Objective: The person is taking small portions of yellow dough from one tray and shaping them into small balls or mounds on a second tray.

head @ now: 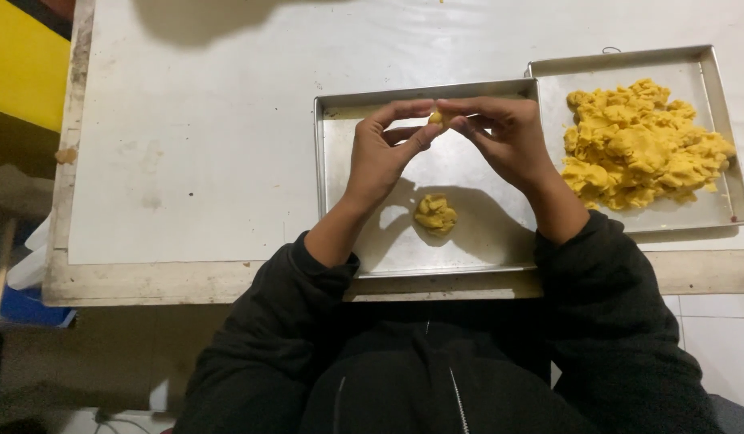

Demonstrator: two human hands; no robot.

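My left hand [384, 153] and my right hand [504, 137] meet above a metal tray [348, 233], fingertips pinching a small yellow dough piece [436, 118] between them. Most of that piece is hidden by the fingers. Below the hands, a small lump of yellow dough [435, 214] lies on the tray's floor. To the right, a second metal tray [709, 72] carries a large heap of crumbly yellow dough [641, 145].
Both trays sit on a white worktable [195, 137] with a worn wooden front edge [147, 281]. A yellow surface [18, 64] lies beyond the table's left side. A shadow falls on the table's far edge.
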